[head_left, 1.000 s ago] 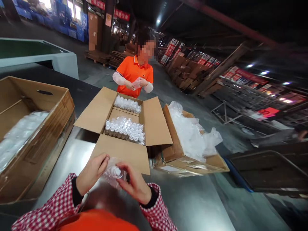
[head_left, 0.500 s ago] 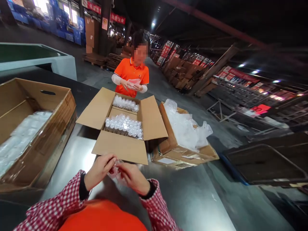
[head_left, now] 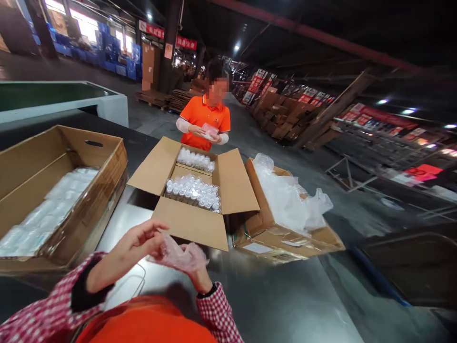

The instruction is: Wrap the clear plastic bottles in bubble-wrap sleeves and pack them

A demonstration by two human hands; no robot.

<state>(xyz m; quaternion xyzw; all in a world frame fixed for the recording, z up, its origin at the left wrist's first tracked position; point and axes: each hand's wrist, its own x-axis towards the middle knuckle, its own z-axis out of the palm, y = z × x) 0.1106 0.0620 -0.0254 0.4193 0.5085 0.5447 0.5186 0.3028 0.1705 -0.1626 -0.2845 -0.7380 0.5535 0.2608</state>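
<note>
A thin, pinkish clear plastic bag (head_left: 176, 252) is spread between my hands over the metal table. My left hand (head_left: 134, 247) is closed on its left end, thumb and fingers pinching the film. Behind the bag's right part, my right hand (head_left: 200, 276) grips it, with most of its fingers hidden by the plastic. Just beyond my hands stands an open cardboard box (head_left: 191, 221) with its flaps folded out. Rows of small clear containers (head_left: 193, 190) fill its near part, and another group (head_left: 196, 159) sits at its far end.
At left, a deep carton (head_left: 96, 178) holds rows of clear-wrapped packs (head_left: 53, 207). On the right, another carton (head_left: 285, 240) overflows with clear plastic bags (head_left: 285, 200). Across the table, a co-worker in an orange shirt (head_left: 207, 116) holds a pinkish plastic piece (head_left: 210, 131).
The bag, bunched between my fingertips before, is now spread wider. My left hand has moved left and my right hand has turned under the bag. The whole view has shifted slightly.
</note>
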